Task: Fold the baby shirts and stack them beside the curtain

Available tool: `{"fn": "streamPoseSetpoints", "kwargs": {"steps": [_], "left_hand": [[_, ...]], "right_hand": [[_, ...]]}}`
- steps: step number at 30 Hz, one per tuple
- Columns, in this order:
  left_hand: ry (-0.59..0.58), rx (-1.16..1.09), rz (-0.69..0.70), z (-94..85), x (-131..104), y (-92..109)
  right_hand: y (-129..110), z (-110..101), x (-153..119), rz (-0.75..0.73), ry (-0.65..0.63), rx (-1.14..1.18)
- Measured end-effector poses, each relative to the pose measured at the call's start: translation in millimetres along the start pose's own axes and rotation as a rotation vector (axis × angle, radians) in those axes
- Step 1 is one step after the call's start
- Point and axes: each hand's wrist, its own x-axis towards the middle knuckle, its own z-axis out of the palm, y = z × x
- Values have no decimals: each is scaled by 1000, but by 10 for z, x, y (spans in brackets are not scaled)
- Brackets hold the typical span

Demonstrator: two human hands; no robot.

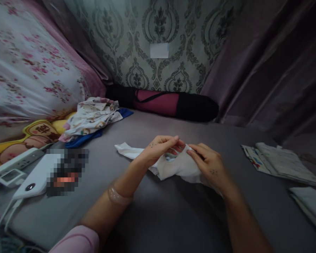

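A white cloth garment (173, 167) lies bunched on the grey sheet, partly lifted between my two hands. My right hand (206, 160) pinches its upper edge between thumb and fingers. At the garment's opening is my left hand (164, 147), its fingers apart and partly behind the fabric, the thumb stretched toward the right hand. Whether the left fingers grip any cloth is hard to make out. One end of the garment stretches out flat to the left, behind my left wrist.
Folded cloths (284, 163) lie at the right, another (310, 203) nearer. At the left are crumpled patterned clothes (94, 116), a yellow cushion (39, 135), a power strip (18, 161) and a white device (39, 175) with cables. A long black and maroon bag (158, 102) rests by the wall.
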Motion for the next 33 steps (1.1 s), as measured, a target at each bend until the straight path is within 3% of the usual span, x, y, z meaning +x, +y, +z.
{"fn": "streamPoseSetpoints", "kwargs": {"steps": [8,10,15,20,23,27,31,33], "left_hand": [[286,252,55,-632,80,-60],[241,370,1,-738,54,-84],[-102,576,-173,-825,-11,-125],[-69,681,-135,-854,43,-268],[-118,716,-171,-862,77,-312],[-164,756,-143,-811,-12,-46],[-93,687,-7,-759,-251,413],[-63,698,36,-765,-336,532]], "right_hand": [[301,-61,-14,79,-86,-48],[309,-82,-15,84,-94,-41],[277,-154,-19,87,-65,-25],[245,-240,-17,44,30,-21],[245,-313,-30,30,79,-44],[310,-456,-82,36,131,-87],[394,-556,-140,86,195,-96],[417,-550,-147,122,182,-79]]}}
